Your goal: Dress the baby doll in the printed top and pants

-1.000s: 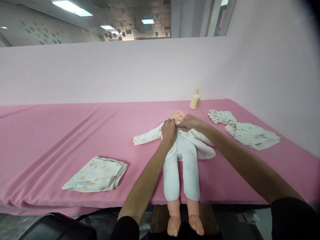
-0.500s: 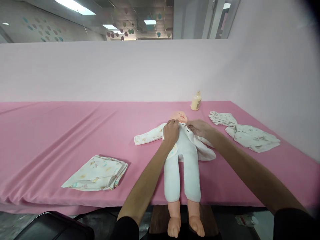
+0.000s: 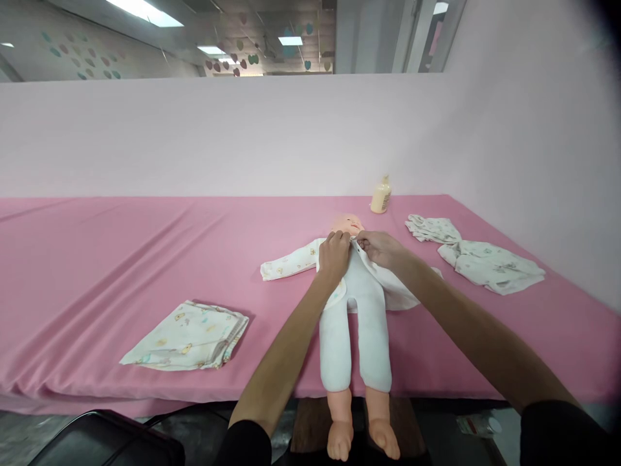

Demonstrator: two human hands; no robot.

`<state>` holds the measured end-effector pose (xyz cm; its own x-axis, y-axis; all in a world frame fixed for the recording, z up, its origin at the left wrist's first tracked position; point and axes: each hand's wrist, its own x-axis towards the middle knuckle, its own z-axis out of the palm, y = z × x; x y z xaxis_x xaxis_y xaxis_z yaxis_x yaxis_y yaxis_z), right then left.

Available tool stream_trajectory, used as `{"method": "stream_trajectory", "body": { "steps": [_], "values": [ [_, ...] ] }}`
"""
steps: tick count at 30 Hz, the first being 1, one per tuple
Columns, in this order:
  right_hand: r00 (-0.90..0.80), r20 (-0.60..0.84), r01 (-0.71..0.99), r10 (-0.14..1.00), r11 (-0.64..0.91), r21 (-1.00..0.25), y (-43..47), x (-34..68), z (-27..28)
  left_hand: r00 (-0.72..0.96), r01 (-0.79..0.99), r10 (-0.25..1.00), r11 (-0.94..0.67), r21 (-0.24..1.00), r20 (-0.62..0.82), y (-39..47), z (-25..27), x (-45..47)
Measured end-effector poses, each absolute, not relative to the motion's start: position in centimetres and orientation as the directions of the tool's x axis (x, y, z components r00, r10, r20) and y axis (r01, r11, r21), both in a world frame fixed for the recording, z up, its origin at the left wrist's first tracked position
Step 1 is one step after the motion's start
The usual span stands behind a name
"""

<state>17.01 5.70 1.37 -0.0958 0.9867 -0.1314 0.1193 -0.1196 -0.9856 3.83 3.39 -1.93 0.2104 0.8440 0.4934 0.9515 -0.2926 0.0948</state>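
Note:
A baby doll (image 3: 369, 336) lies on its back, its feet hanging past the front edge of the pink-covered table. Its soft body is white, and a white printed baby shirt (image 3: 290, 264) is on it, with the front partly open. Near the doll's neck, my left hand (image 3: 334, 254) is closed on one front edge of the shirt. Just to the right, my right hand (image 3: 381, 248) pinches the other front edge, which has snaps along it. The two hands nearly meet below the doll's chin. My fingers hide the neckline.
A folded printed cloth (image 3: 189, 336) lies at the left front of the pink table cover (image 3: 121, 259). Printed baby clothes (image 3: 490, 264) lie at the right. A pump bottle (image 3: 381, 196) stands at the back by the white wall (image 3: 218, 136). Below the left front edge is a black chair (image 3: 107, 440).
My right hand has moved left toward my left hand, drawing the shirt's right front edge across the doll's chest. My left hand stays almost in place.

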Motion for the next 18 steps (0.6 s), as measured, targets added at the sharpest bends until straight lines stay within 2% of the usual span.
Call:
{"method": "stream_trajectory", "body": {
  "steps": [6, 10, 15, 18],
  "values": [
    [-0.073, -0.141, -0.033, 0.987, -0.143, -0.989, 6.1, 16.4, 0.7, 0.184, 0.943, 0.837, -0.298, 0.147, 0.515, 3.6, -2.3, 3.7],
    [-0.076, -0.128, -0.068, 0.989, -0.133, -0.989, 6.0, 15.9, 0.1, 0.112, 0.935, 0.840, -0.270, 0.231, 0.531, 3.9, -2.5, 3.6],
    [-0.043, -0.107, -0.079, 0.993, -0.110, -0.991, 5.6, 15.8, -0.1, 0.019, 0.914, 0.877, -0.210, 0.346, 0.480, 4.2, -2.4, 3.7],
    [-0.049, -0.082, -0.128, 0.995, -0.087, -0.988, 5.2, 15.7, 0.1, 0.010, 0.910, 0.876, -0.208, 0.359, 0.481, 4.2, -2.3, 3.7]
  ]
}}
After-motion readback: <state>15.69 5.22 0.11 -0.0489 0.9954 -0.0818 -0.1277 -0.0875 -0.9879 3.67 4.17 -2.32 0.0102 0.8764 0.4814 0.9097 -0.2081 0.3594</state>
